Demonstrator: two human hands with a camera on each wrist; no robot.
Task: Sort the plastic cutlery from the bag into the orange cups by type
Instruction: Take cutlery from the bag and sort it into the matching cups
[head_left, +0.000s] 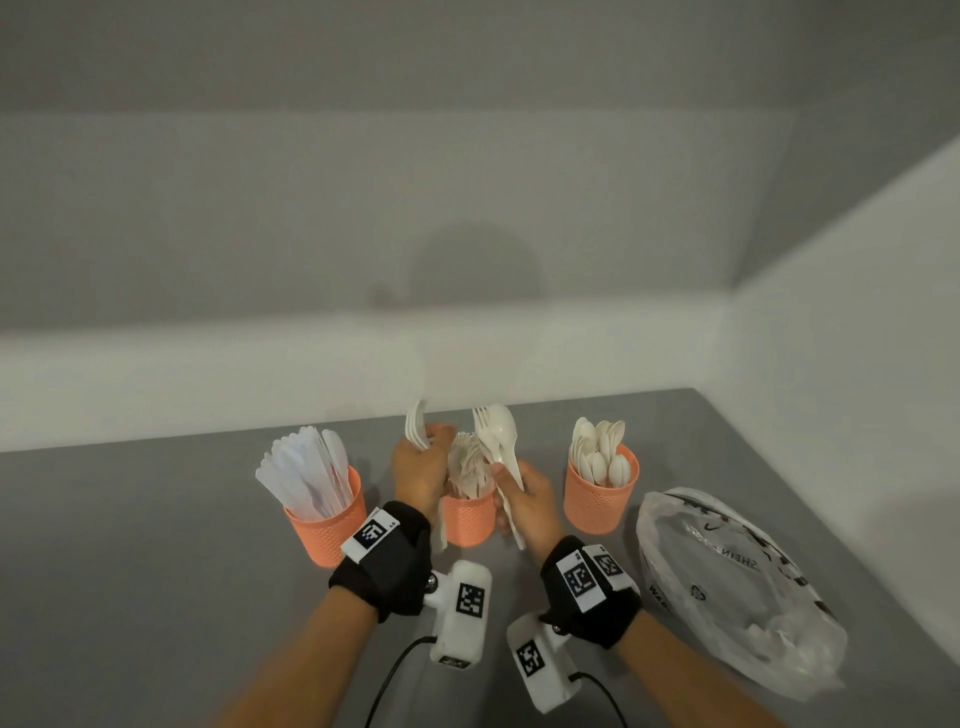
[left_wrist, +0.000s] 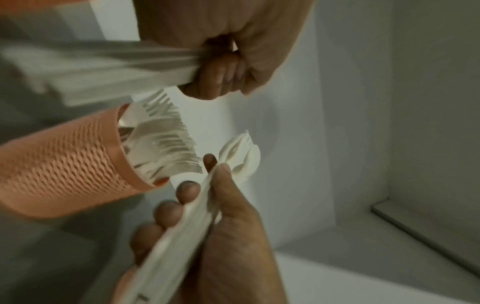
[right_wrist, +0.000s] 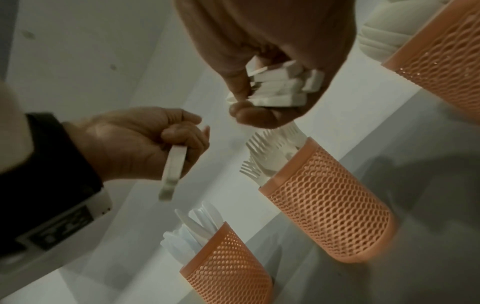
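Left hand (head_left: 420, 470) grip holds forks (head_left: 415, 427), right hand (head_left: 524, 501) grip holds a mixed bundle (head_left: 497, 441), apparently forks and spoons, above middle cup (head_left: 469, 519).

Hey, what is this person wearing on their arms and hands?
Both forearms are bare, with no sleeves or gloves. Each wrist carries a black fabric wrist strap, left and right, topped by white tags printed with black square-pattern markers. A white boxy camera unit hangs under each wrist, left and right, also bearing a marker, with a black cable trailing towards the person.
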